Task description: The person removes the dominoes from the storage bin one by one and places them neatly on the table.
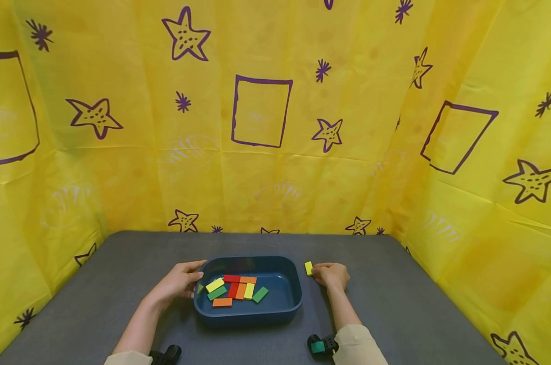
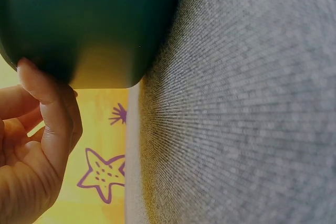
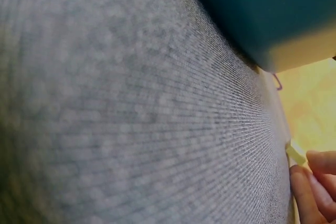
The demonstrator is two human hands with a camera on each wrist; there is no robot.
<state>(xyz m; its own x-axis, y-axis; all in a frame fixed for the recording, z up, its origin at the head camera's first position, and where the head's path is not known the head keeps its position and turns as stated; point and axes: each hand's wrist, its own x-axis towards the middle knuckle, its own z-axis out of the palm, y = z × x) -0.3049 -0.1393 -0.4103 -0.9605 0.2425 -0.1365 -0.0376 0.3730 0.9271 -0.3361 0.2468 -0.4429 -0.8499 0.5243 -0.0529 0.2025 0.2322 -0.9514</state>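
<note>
Grey cloth table point(image 1: 394, 304), yellow star-printed sheeting point(image 1: 266, 152) on three sides. Dark blue tray point(image 1: 294, 299) sits near-centre, holding a loose cluster of flat blocks point(image 1: 236, 290): red, orange, yellow, green.

Right hand point(image 1: 331, 275) rests on the table just right of the tray. Yellow block point(image 1: 308, 267) lies at its fingertips, on the hand's left and slightly far side, in the gap between hand and tray's right wall. Block's long axis runs roughly near-to-far. Right wrist view shows fingertips point(image 3: 315, 182) meeting the block's edge point(image 3: 295, 153); the fingers are curled toward it, touching or lightly pinching, but whether a true grip is closed cannot be told. Block appears to be on the cloth, not lifted.

Left hand point(image 1: 179, 281) is at the tray's left wall, fingers curled against the outer rim, thumb near the top edge; left wrist view shows a fingertip point(image 2: 31, 77) pressed to the tray's wall point(image 2: 94, 30). It steadies the tray rather than carrying a block.

Right hand is by far the nearer to the yellow block; the tray interior lies to its left.
</note>
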